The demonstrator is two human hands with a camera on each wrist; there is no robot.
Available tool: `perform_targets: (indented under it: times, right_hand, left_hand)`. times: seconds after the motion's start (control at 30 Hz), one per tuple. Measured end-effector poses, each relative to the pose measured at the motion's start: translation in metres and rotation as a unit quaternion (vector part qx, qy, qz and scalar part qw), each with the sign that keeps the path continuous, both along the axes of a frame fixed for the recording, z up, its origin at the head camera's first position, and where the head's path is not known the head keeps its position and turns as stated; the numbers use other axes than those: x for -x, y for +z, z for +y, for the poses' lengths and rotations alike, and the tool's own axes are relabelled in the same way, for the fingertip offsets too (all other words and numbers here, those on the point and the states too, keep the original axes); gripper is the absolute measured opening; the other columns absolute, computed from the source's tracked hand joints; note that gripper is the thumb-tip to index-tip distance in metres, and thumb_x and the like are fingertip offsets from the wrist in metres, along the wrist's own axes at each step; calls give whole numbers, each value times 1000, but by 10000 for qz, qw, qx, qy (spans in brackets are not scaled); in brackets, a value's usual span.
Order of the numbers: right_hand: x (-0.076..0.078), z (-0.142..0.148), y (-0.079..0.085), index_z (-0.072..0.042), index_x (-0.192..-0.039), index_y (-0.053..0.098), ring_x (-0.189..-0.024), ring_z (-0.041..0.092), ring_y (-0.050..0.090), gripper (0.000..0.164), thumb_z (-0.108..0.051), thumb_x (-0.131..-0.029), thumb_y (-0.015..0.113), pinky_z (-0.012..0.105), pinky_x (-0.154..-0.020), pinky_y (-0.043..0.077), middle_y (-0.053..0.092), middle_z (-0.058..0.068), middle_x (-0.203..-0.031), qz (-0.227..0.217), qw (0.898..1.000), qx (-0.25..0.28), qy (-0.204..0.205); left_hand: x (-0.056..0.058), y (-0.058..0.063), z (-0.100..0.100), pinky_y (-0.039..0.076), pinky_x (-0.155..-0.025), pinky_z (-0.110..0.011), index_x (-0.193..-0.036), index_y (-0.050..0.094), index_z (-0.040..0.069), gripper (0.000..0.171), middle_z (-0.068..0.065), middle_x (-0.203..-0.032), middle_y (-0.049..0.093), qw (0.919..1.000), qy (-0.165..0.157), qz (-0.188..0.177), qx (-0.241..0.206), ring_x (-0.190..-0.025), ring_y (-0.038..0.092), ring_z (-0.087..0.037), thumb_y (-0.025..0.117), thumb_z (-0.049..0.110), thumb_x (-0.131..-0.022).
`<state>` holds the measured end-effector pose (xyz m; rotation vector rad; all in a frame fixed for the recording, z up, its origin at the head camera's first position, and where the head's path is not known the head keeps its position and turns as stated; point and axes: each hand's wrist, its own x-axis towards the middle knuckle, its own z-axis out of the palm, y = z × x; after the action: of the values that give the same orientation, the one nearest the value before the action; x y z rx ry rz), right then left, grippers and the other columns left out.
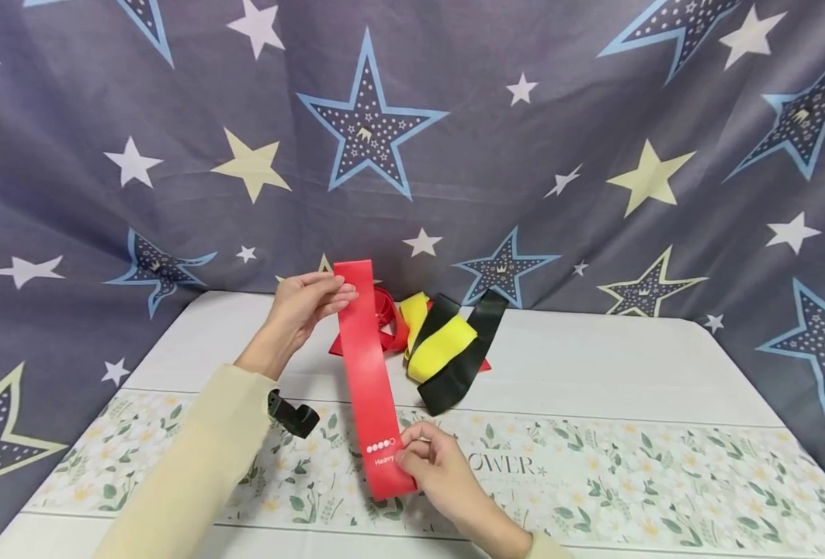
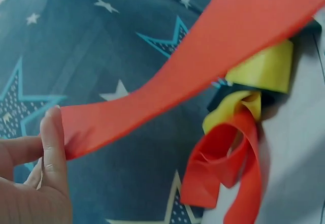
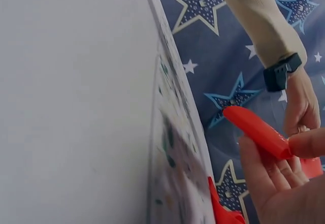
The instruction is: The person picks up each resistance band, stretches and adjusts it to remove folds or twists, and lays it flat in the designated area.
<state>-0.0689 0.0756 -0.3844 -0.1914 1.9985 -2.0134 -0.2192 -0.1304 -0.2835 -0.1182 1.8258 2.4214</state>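
Observation:
A flat red resistance band (image 1: 369, 373), printed "Heavy" with a row of dots near its lower end, is stretched out lengthwise between my two hands above the table. My left hand (image 1: 307, 305) pinches its upper end between thumb and fingers. Lower down, my right hand (image 1: 440, 470) pinches the right edge of the band beside the print. In the left wrist view the band (image 2: 152, 99) runs from the fingertips up to the right. The right wrist view shows the near end of the band (image 3: 259, 132) curving over the right fingers.
Behind the held band lies a pile of bands on the white table (image 1: 594, 357): a crumpled red band (image 1: 393, 330), a yellow band (image 1: 443, 351) and a black band (image 1: 454, 380). A floral runner (image 1: 636, 481) crosses the table. A star-patterned curtain (image 1: 510, 178) hangs behind.

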Motion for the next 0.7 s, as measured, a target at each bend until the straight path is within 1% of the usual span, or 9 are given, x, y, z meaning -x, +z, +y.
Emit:
perform_targets:
  times: [0.1,0.17,0.33,0.4,0.43,0.57,0.6,0.67,0.7]
  right_hand:
    - [-3,-4,-3,4,-99,51,-75,10,63,12,0,-88,54,23,-65,55,69,11,-89,-214,9995,223,120]
    - [-5,-8,-5,4,-98,51,-79,12,66,11,1,-87,54,26,-68,57,70,14,-94,-328,9987,356,152]
    - [-9,-21,-11,0,-96,52,-80,14,68,13,4,-85,56,27,-65,57,70,13,-94,-608,9969,480,101]
    - [-11,-26,-12,-1,-96,52,-79,14,67,15,5,-84,56,25,-65,57,70,12,-93,-684,9962,528,80]
    - [-12,-29,-13,-1,-96,52,-78,14,67,16,5,-83,57,25,-65,57,70,12,-92,-712,9958,568,80]
    - [-17,-39,-15,-1,-97,52,-77,14,67,18,7,-81,57,28,-67,58,69,10,-89,-809,9942,694,127]
    - [-17,-42,-16,-1,-97,52,-78,14,67,19,7,-81,56,30,-68,58,69,10,-89,-843,9937,728,157]
    - [-19,-47,-18,-2,-97,52,-77,15,67,20,7,-80,56,33,-69,59,69,10,-88,-893,9928,770,204]
    - [-20,-50,-19,-3,-96,52,-76,15,67,20,7,-80,57,34,-68,59,69,11,-88,-884,9930,746,218]
  left_hand:
    - [4,-6,-6,54,-56,-16,-111,54,-2,20,2,-64,69,9999,-22,-54,88,-57,68,-6,58,6,-92]
    - [5,-9,-10,51,-51,-14,-106,56,0,16,4,-60,66,9994,22,-127,325,-51,63,-5,59,7,-92]
    - [10,-18,-19,37,-42,-13,-99,58,7,10,7,-51,52,9943,185,-318,1005,-42,46,-2,61,9,-90]
    - [11,-22,-23,33,-41,-14,-94,60,11,5,8,-51,48,9928,203,-359,1127,-41,42,-2,62,9,-89]
    - [12,-24,-24,32,-41,-14,-90,62,13,4,8,-52,48,9922,217,-374,1171,-42,42,-2,63,9,-88]
    - [14,-35,-31,34,-43,-15,-72,66,24,19,11,-59,51,9879,296,-446,1452,-48,43,-2,65,12,-87]
    - [14,-39,-33,36,-44,-15,-68,66,26,23,12,-61,52,9870,326,-470,1502,-50,44,-2,65,12,-87]
    - [14,-46,-38,39,-46,-15,-65,65,29,27,14,-63,55,9846,356,-526,1627,-53,47,-2,65,13,-86]
    - [14,-50,-40,41,-47,-15,-66,65,29,27,15,-64,57,9841,355,-547,1650,-54,49,-2,64,12,-87]
